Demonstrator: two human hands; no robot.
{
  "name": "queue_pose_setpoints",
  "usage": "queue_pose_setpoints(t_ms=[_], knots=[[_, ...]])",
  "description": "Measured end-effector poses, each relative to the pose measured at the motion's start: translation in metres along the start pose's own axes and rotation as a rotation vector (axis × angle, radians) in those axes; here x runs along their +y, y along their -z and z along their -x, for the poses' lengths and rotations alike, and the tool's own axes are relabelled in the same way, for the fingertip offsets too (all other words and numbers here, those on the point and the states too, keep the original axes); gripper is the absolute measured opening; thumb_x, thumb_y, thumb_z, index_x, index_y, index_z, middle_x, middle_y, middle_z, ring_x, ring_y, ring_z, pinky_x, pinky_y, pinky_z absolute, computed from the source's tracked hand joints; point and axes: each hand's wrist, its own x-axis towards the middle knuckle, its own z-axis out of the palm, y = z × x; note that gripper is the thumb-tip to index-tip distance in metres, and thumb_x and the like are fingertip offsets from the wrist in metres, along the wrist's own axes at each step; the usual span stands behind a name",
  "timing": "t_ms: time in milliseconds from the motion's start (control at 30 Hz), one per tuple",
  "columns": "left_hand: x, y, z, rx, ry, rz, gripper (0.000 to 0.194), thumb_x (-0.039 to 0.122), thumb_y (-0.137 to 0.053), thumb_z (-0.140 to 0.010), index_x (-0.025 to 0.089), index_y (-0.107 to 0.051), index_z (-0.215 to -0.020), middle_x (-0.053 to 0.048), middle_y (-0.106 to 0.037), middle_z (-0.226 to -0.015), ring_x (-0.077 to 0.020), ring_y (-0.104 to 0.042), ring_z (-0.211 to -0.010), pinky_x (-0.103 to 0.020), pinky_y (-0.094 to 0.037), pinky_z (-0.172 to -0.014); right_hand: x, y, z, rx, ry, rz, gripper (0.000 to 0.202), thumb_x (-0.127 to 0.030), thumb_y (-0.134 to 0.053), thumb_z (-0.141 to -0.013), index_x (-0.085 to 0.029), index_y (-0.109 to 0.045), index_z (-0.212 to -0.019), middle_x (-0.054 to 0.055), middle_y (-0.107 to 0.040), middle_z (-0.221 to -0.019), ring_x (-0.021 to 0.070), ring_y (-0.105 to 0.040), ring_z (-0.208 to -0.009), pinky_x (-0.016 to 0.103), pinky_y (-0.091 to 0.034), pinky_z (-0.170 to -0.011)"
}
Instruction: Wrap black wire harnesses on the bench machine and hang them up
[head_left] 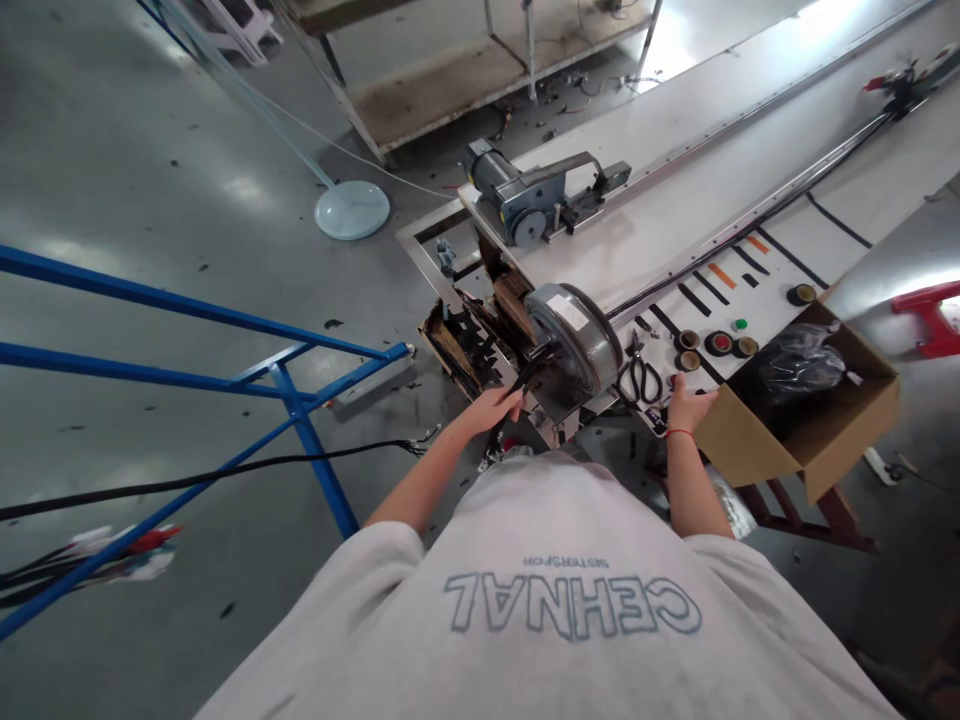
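My left hand [495, 408] is closed round a black cable bundle [531, 368] beside a large grey reel [581, 335]. The bundle's loose wire ends [491, 452] hang below that hand, close to my shirt. My right hand [688, 405] is at the table's near edge, its fingers apart, between black-handled scissors [640, 378] and an open cardboard box [772, 450]. Just past its fingertips lies a tape roll [688, 361]; whether they touch it I cannot tell. More tape rolls [720, 343] and a green cap [741, 324] lie beyond.
Black strips [694, 300] and orange strips [721, 276] lie across the long white table [637, 250]. A motor unit [525, 195] sits on its far side. A blue metal frame [300, 410] stands at left, with a black cable [225, 472] crossing it. Clear plastic [806, 355] fills the box.
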Motion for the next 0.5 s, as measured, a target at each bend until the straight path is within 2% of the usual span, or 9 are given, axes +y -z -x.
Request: queue_pose_setpoints(t_ms=[67, 167, 367, 433, 500], knots=[[-0.007, 0.012, 0.019, -0.060, -0.025, -0.153, 0.044, 0.057, -0.043, -0.086, 0.020, -0.060, -0.067, -0.005, -0.067, -0.071, -0.0162, -0.057, -0.066, -0.026, -0.044, -0.070, 0.000, 0.000, -0.001, -0.015, 0.013, -0.002, 0.090, -0.055, -0.058, -0.078, 0.001, -0.025, -0.139, 0.031, -0.037, -0.140, 0.0365, -0.033, -0.135, 0.048, -0.025, -0.111], [-0.011, 0.019, 0.034, 0.006, -0.030, -0.242, 0.042, 0.052, -0.038, -0.089, 0.021, -0.062, -0.075, -0.006, -0.068, -0.074, -0.0175, -0.058, -0.068, -0.026, -0.044, -0.072, 0.002, 0.000, -0.001, -0.008, 0.024, -0.011, 0.088, -0.055, -0.058, -0.077, 0.000, -0.027, -0.139, 0.030, -0.038, -0.139, 0.0357, -0.034, -0.134, 0.047, -0.027, -0.111], [0.002, 0.006, 0.012, 0.183, -0.073, -0.199, 0.040, 0.047, -0.036, -0.092, 0.018, -0.064, -0.089, -0.001, -0.063, -0.065, -0.0150, -0.056, -0.061, -0.024, -0.043, -0.066, 0.003, -0.001, -0.001, 0.040, 0.017, -0.023, 0.090, -0.054, -0.063, -0.073, 0.000, -0.031, -0.138, 0.029, -0.041, -0.139, 0.0353, -0.038, -0.132, 0.047, -0.029, -0.110], [0.005, 0.005, 0.004, 0.203, -0.091, -0.177, 0.038, 0.049, -0.044, -0.089, 0.018, -0.065, -0.089, -0.001, -0.064, -0.066, -0.0149, -0.057, -0.060, -0.024, -0.043, -0.064, 0.003, -0.001, 0.000, 0.044, 0.018, -0.023, 0.091, -0.055, -0.062, -0.074, 0.001, -0.031, -0.138, 0.030, -0.040, -0.139, 0.0356, -0.037, -0.133, 0.047, -0.028, -0.110], [0.006, 0.008, -0.001, 0.161, -0.099, -0.148, 0.037, 0.051, -0.053, -0.084, 0.017, -0.067, -0.085, -0.001, -0.065, -0.066, -0.0152, -0.058, -0.060, -0.024, -0.043, -0.062, 0.002, 0.000, 0.001, 0.040, 0.016, -0.020, 0.090, -0.056, -0.061, -0.075, 0.001, -0.030, -0.139, 0.030, -0.039, -0.140, 0.0358, -0.036, -0.134, 0.047, -0.027, -0.111]])
